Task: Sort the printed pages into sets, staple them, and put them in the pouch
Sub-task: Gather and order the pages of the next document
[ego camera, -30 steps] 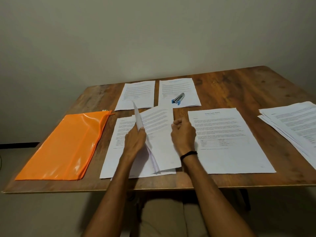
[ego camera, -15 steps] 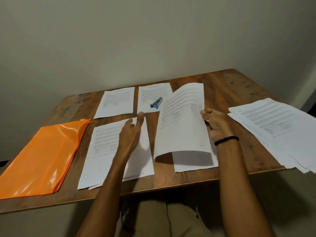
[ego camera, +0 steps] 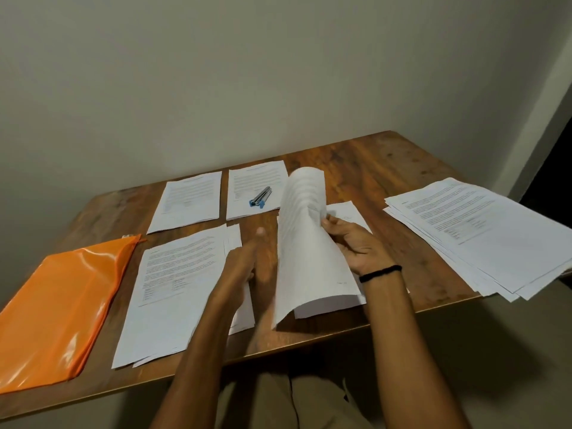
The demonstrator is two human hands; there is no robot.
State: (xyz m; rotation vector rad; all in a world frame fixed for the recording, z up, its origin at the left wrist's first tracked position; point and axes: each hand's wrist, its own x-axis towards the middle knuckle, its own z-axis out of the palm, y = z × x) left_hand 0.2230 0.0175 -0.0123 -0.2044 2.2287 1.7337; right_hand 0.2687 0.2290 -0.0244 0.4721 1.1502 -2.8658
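My right hand (ego camera: 356, 246) pinches a curled printed sheet (ego camera: 305, 243) by its right edge and holds it upright above another page pile (ego camera: 349, 212) near the table's front. My left hand (ego camera: 244, 264) is blurred, fingers out, resting at the right edge of the near-left pile (ego camera: 173, 283). Two more page sets lie at the back, the left one (ego camera: 188, 199) bare. The right one (ego camera: 257, 184) carries a blue and silver stapler (ego camera: 261, 197). The orange pouch (ego camera: 58, 301) lies flat at the far left. A fanned stack of unsorted pages (ego camera: 483, 233) sits at the right.
The wooden table (ego camera: 387, 168) stands against a plain wall. The unsorted stack overhangs the table's front right edge. My lap shows below the front edge.
My right hand has lifted a sheet from the near-left pile and carried it rightward, where it now curls upright. My left hand let go of the pages. The view has swung right.
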